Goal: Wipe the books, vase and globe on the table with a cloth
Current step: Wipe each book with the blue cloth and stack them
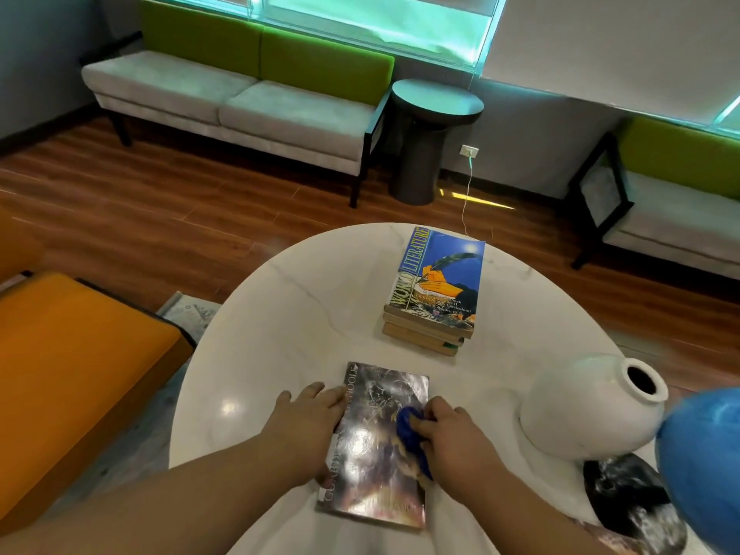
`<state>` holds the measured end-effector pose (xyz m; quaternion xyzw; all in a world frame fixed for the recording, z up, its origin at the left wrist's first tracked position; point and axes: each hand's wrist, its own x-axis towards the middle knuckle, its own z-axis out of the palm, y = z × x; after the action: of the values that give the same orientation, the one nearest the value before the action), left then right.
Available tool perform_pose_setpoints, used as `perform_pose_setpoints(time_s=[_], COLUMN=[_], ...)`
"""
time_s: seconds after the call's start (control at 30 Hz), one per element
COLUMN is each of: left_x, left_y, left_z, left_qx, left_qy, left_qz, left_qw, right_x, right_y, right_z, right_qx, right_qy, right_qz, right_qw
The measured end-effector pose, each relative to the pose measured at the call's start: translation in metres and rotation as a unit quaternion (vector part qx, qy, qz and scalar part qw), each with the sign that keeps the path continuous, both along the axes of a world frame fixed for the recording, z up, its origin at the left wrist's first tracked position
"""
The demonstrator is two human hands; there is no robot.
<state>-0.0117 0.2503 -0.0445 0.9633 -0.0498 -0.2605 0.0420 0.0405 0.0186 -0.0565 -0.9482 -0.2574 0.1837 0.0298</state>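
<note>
Where a round white marble table [280, 314] stands on a wood-plank floor [160, 202], with green-backed sofas [240, 102] and a dark round side table [436, 102] along the far wall, a glossy dark paperback [380, 474] lies at the near edge. The left hand [308, 426] lies flat along the book's spine side with its fingers straight, while the right hand [452, 438] grips a bunched blue cloth [408, 430] and presses it on the cover. Farther back lies a stack of books [436, 282] topped by "World Literature". To the right is a white vase [580, 410], apart from the paperback, with a blurred blue globe [704, 454] just beside it at the frame's edge.
</note>
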Motion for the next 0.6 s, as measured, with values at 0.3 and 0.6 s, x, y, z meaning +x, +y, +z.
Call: perform_pose_setpoints(time_s=[0.3,0.6], left_x=[0.002,0.003], left_y=[0.0,0.005], left_z=[-0.001,-0.002], left_qx=[-0.009,-0.019], left_qy=[-0.002,0.001], left_qz=[-0.002,-0.008], left_qw=[1.0,1.0], right_x=[0.021,0.039], right_y=[0.001,0.0], right_z=[-0.001,0.009], right_qx=[0.021,-0.042], right_qy=[0.025,0.005], right_qz=[-0.028,0.024], right_qw=[0.999,0.999])
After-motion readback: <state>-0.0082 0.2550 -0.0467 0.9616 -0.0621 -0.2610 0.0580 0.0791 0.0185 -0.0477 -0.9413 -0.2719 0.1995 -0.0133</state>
